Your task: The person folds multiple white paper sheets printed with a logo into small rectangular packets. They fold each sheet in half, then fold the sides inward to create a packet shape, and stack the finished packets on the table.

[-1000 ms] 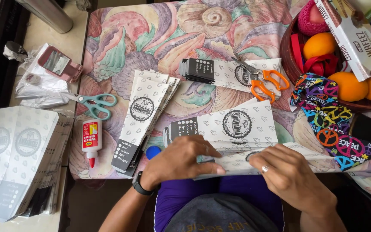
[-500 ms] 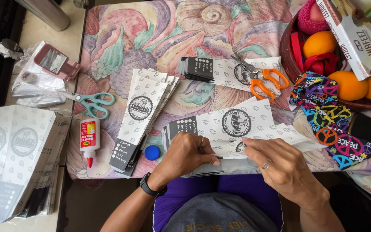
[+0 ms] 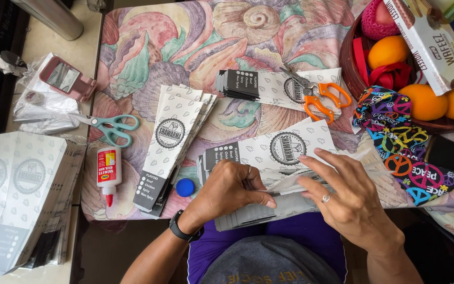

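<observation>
My left hand (image 3: 229, 190) and my right hand (image 3: 345, 199) both press on a stack of white printed paper sleeves (image 3: 277, 152) at the near edge of the table. The left thumb and fingers pinch the lower edge of a sleeve; the right hand's fingers lie spread flat over the folded paper. A black watch sits on the left wrist, a ring on the right hand. A second sleeve stack (image 3: 172, 144) lies left of the hands, a third (image 3: 269, 87) behind them.
An open glue bottle (image 3: 108, 171) and its blue cap (image 3: 185, 187) lie left. Teal scissors (image 3: 110, 126) and orange scissors (image 3: 319, 94) lie on the patterned cloth (image 3: 174, 42). A fruit basket (image 3: 353, 68), colourful fabric (image 3: 395, 142) and a large sleeve pile (image 3: 17, 194) flank the work.
Both hands have slid slightly along the sleeve stack: the left hand now pinches the lower edge and the right hand's fingers spread flatter over the paper.
</observation>
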